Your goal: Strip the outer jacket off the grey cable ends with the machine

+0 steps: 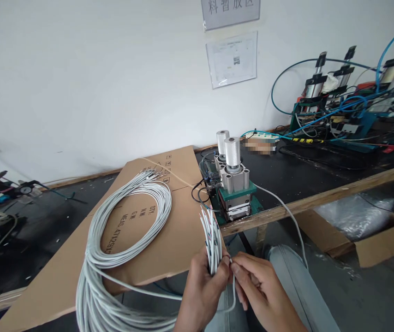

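Observation:
My left hand [202, 288] is wrapped around a bundle of white cable ends [212, 242], which point upward, some showing thin coloured wires at their tips. Close against it, my right hand [261, 288] pinches a single white cable [233, 295] between thumb and fingertips; the cable curves down below the hands. From the bundle the cables run left into a large coil of white cables [95, 235]. That coil lies on a flat cardboard sheet [183, 221], with its far ends gathered near the sheet's back.
Just beyond my hands, a small pneumatic machine [233, 180] with two silver knobs stands at the bench edge. More machines with blue hoses [342, 101] stand back right. A cardboard box [384, 242] holding clear plastic sits lower right. A gauge with hoses [26, 190] lies left.

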`<state>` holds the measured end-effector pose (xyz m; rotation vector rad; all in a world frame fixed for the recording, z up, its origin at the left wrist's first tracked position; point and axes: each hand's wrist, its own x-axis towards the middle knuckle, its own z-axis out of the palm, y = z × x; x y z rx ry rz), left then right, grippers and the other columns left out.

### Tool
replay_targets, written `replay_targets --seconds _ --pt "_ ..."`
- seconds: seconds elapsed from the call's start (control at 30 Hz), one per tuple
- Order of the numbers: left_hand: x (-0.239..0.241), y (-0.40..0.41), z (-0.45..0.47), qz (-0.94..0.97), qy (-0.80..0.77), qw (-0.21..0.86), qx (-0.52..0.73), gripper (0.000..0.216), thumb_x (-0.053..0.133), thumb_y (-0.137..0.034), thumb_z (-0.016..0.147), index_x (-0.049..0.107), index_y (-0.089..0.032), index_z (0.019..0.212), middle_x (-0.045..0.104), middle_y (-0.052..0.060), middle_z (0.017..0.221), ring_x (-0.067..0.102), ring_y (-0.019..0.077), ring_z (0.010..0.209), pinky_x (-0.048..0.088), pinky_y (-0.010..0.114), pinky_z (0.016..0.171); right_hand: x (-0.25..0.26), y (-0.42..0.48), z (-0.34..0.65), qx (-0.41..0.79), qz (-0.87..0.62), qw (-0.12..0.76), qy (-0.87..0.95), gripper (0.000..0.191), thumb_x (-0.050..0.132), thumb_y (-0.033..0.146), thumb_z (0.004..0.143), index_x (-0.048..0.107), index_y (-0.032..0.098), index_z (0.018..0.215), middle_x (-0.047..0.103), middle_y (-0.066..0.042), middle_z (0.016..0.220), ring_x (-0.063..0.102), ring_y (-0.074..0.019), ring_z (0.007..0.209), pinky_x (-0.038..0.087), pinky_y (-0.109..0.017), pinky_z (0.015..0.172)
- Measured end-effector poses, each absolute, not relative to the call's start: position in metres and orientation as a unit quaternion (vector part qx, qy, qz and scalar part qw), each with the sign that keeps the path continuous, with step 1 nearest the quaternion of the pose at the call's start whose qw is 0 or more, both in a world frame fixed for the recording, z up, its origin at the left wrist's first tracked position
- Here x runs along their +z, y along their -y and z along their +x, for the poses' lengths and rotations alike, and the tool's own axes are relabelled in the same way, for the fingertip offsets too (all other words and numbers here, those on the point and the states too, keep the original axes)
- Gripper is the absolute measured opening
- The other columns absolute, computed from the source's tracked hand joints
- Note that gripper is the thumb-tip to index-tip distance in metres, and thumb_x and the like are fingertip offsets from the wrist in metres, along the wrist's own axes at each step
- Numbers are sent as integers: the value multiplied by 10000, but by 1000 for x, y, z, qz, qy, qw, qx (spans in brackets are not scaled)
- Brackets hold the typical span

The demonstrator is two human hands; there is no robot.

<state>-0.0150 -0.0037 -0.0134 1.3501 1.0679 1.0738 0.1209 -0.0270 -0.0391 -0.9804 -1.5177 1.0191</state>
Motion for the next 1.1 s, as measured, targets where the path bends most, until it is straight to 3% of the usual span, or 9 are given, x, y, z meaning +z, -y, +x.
replay_targets --seconds 0.2,0.37,0.43,0.53,0.67,0.83,1.1 --pt "-19 1 -17 612 -482 451 434 137 564 -274 834 543 -187 731 443 -54 632 358 114 573 337 242 560 -43 31 124 163 -440 475 744 290 359 160 1043 566 221 849 636 -28 750 658 -166 657 488 -232 608" --pt "-12 1 -15 629 -518 408 412 107 557 -253 762 538 -185 681 470 -35 625 416 136 599 358 252 581 -49 34 128 77 -457 431 774 275 335 140 1037 581 211 936 673 -66 806 692 -195 664 511 -257 597" --pt "-12 2 -15 627 -513 416 414 97 572 -240 760 559 -178 687 488 -33 622 430 134 594 364 246 577 -46 33 129 133 -446 446 764 289 345 168 1046 573 214 874 654 -54 783 677 -185 667 501 -249 599" --pt "-13 3 -15 604 -485 467 426 126 609 -246 800 582 -172 701 525 -30 610 443 125 579 370 234 564 -42 30 130 308 -424 471 709 386 362 280 1072 499 224 716 559 2 663 605 -144 587 454 -228 557" --pt "-16 6 -18 544 -449 555 441 238 664 -372 873 596 -169 770 539 -39 572 399 98 515 347 217 512 -43 28 128 487 -403 477 611 452 393 451 1066 474 219 687 456 52 564 468 -109 471 385 -230 491" --pt "-17 5 -18 507 -430 590 459 378 729 -517 833 584 -171 785 529 -51 545 372 78 481 328 200 481 -48 28 125 532 -388 476 583 464 421 521 1045 505 205 716 450 60 564 444 -101 462 360 -227 476" --pt "-16 7 -14 478 -443 597 467 478 776 -601 752 573 -169 769 505 -61 517 373 72 470 313 189 463 -54 28 121 532 -383 493 572 441 437 520 1041 544 200 757 417 70 564 424 -97 450 343 -215 452"
